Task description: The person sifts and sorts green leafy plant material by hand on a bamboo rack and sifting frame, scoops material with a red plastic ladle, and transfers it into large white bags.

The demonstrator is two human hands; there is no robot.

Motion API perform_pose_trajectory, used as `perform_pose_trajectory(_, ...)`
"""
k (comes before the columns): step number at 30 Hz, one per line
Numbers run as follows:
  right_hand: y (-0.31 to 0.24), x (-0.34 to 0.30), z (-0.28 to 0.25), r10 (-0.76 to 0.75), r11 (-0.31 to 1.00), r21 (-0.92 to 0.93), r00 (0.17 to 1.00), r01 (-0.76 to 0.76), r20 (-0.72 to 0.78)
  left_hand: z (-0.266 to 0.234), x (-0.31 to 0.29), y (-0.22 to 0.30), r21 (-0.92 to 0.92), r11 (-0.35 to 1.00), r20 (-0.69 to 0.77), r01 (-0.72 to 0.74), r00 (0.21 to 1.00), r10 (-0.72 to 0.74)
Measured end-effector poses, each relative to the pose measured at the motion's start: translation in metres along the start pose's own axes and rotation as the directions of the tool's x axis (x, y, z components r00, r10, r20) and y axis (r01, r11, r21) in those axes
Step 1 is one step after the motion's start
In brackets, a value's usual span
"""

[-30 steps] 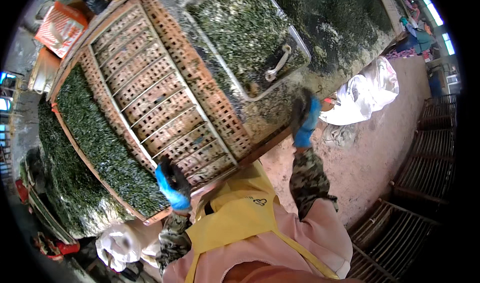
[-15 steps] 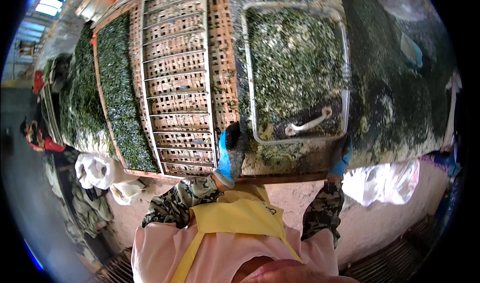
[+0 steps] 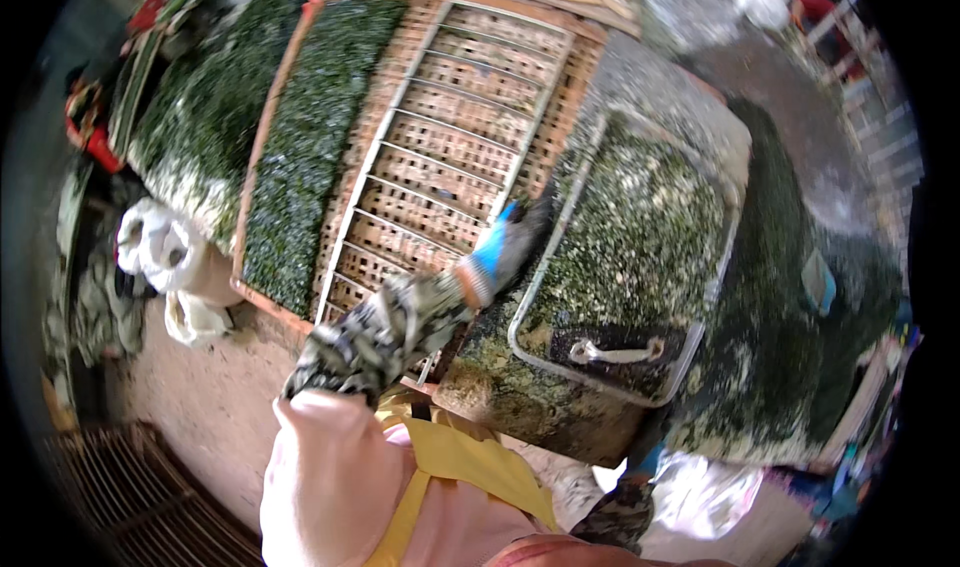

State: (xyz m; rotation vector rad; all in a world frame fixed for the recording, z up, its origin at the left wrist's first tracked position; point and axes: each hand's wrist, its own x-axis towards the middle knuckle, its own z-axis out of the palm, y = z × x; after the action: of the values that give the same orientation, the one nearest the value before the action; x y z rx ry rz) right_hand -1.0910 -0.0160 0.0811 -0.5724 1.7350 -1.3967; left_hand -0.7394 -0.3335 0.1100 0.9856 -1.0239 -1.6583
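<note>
A clear-rimmed tray [image 3: 567,217] filled with chopped dark green leaves [image 3: 645,217] rests on a stained grey board [image 3: 540,412]. A whitish handled tool [image 3: 617,351] lies at the tray's near end. My left hand [image 3: 512,242], in a blue and dark glove, grips the board's left edge, beside the tray; its fingertips are partly lost against dark surfaces. Close to the board's near right corner is my right hand [image 3: 648,457], gloved alike, its fingers hidden in shadow. Left of the board, a ladder-like metal rack [image 3: 384,142] lies on a wood-framed woven panel [image 3: 470,92].
A band of green leaves [image 3: 320,147] covers the panel's left side. Leaf heaps flank it, one left [image 3: 200,117] and one right [image 3: 775,357]. White sacks [image 3: 160,247] stand at left, another white bag [image 3: 705,492] lower right. A person in red [image 3: 95,132] is far left.
My view has swung, so the panel and board now slant. My left hand has moved farther up the board's left edge. More of the board's near end shows, and its near edge sits closer to me.
</note>
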Motion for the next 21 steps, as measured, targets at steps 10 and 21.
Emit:
perform_pose_trajectory(10, -0.061, -0.068, 0.140, 0.056, 0.896, 0.416, 0.970, -0.153, 0.236, -0.026, -0.030, 0.102, 0.436, 0.898, -0.222, -0.056, 0.961, 0.168)
perform_pose_trajectory(21, -0.030, -0.178, 0.289, -0.111, 0.897, 0.437, 0.991, 0.069, 0.070, -0.206, -0.096, 0.165, 0.127, 0.980, -0.237, -0.155, 0.954, 0.182)
